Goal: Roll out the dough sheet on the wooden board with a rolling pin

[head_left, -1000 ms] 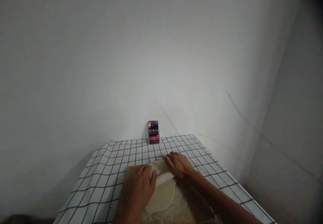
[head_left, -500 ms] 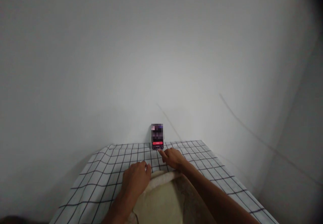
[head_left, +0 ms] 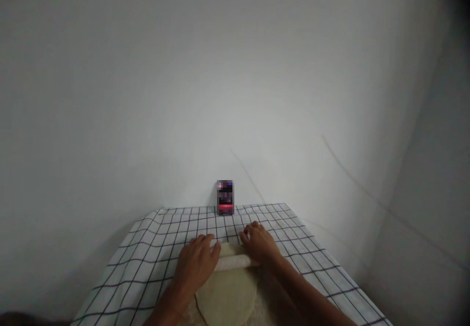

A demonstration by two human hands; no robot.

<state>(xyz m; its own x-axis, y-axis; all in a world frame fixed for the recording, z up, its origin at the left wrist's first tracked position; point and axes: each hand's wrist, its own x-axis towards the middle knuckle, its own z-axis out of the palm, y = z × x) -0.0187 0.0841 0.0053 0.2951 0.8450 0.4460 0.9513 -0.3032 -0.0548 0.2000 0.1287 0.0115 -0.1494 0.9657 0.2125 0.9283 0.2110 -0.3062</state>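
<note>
A pale rolling pin (head_left: pixel 235 262) lies crosswise on a flat, roundish sheet of dough (head_left: pixel 227 299). My left hand (head_left: pixel 197 260) rests over the pin's left end, its fingers bent forward and hiding that end. Over the right end is my right hand (head_left: pixel 260 243), with curled fingers. Between the two hands the middle of the pin shows, and a strip of dough reaches beyond it. Under the dough is a light brownish board (head_left: pixel 270 304), partly covered by my right forearm.
A phone (head_left: pixel 225 198) with a lit, blurred screen leans upright against the white wall (head_left: pixel 235 96) at the table's far edge. A white cloth with dark grid lines (head_left: pixel 139 262) covers the table.
My right hand has drawn back from the phone's lower edge to the right end of the rolling pin. The pin now lies straighter across the dough. My left hand stays at its end.
</note>
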